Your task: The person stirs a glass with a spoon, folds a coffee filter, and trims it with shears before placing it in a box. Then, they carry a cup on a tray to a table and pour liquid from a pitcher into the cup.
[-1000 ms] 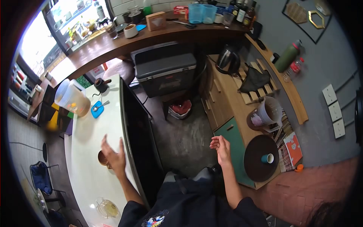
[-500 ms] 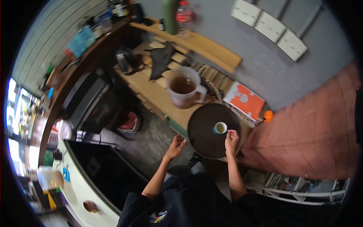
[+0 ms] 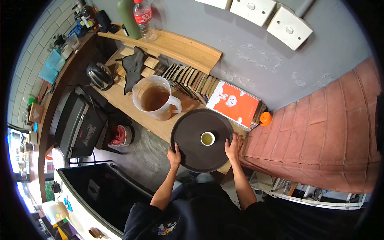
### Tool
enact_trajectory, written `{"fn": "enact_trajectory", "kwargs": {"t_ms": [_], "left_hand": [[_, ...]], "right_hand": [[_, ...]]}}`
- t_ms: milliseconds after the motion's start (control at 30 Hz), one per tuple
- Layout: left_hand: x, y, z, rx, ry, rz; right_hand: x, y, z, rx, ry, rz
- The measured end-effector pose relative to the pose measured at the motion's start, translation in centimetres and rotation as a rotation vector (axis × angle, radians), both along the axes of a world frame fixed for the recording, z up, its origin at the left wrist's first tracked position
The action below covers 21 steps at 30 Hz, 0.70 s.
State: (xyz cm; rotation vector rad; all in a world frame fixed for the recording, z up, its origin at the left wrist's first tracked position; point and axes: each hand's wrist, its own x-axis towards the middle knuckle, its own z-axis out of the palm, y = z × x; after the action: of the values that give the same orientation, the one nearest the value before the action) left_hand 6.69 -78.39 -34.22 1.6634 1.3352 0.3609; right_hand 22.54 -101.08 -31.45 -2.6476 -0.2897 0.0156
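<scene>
A round dark brown serving tray (image 3: 193, 155) lies level in front of me, partly over the edge of the wooden shelf. My left hand (image 3: 174, 156) grips its left rim, thumb on top. On the right rim sits my right hand (image 3: 233, 148), its thumb also over the edge; the fingers beneath are mostly hidden. A small cup (image 3: 207, 139) of yellow-green liquid stands upright near the tray's middle, apart from both hands. Just beyond the tray, a clear plastic pitcher (image 3: 157, 99) of brown liquid stands on the shelf, handle toward the right.
Behind the tray are a row of books (image 3: 188, 80), an orange-covered notebook (image 3: 236, 103) and an orange cap (image 3: 265, 118). An electric kettle (image 3: 100, 75) and a grey cloth (image 3: 132, 69) sit further left. A brick-patterned surface (image 3: 304, 140) rises close on the right.
My right hand has left the cup's side and moved to the tray's right rim. My left hand has come onto the left rim. The view has shifted, and the cup stays on the tray.
</scene>
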Motion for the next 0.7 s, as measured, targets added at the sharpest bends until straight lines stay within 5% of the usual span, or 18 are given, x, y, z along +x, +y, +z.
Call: {"fn": "enact_trajectory", "kwargs": {"t_ms": [700], "left_hand": [[-4.8,4.1,3.5,0.127,-0.002,-0.087]], "right_hand": [[-4.0,0.6,-0.8,-0.005,-0.084,-0.061]]}}
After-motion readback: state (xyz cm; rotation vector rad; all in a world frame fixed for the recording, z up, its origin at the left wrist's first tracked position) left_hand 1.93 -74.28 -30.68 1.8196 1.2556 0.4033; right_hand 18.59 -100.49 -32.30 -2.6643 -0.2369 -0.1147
